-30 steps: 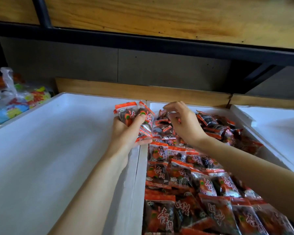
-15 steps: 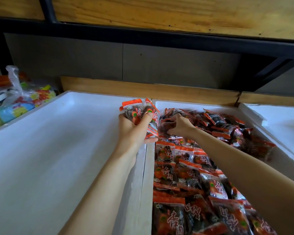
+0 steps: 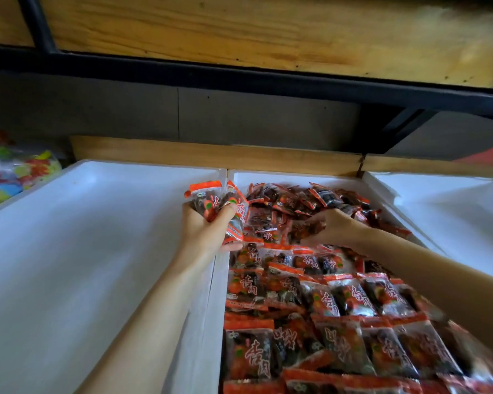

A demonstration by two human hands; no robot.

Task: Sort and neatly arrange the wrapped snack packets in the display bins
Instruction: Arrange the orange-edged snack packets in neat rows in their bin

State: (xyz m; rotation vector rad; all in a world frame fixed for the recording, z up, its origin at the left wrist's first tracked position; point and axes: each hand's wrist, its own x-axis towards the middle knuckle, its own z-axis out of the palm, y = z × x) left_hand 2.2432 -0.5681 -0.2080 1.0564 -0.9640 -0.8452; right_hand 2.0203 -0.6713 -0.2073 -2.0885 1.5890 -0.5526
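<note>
Left hand (image 3: 204,227): wrapped tight round a bundle of packets (image 3: 215,204), fingers and thumb closed on it, right above the left wall of the middle bin (image 3: 218,294) toward its far end.
Right hand (image 3: 337,226): down in the loose heap (image 3: 310,199) at the bin's far edge, fingers curled, looks like it's pinching a single packet (image 3: 303,231).
Where the packets are: neat rows (image 3: 296,294) cover the near and middle stretch of that bin, and the jumble sits at the far end.
Handling, best guess: light, soft, crinkly film, so a stack probably slides apart easily. The orange seal strip looks like the stiffest bit to pinch. For a bundle, clamp across the flat faces.
Hard to tell: the right fingertips are half buried, the bin's near right corner is blurred, and the bundle can't be counted.
Neighbours: left bin (image 3: 83,237) and right bin (image 3: 453,211) flank it.
</note>
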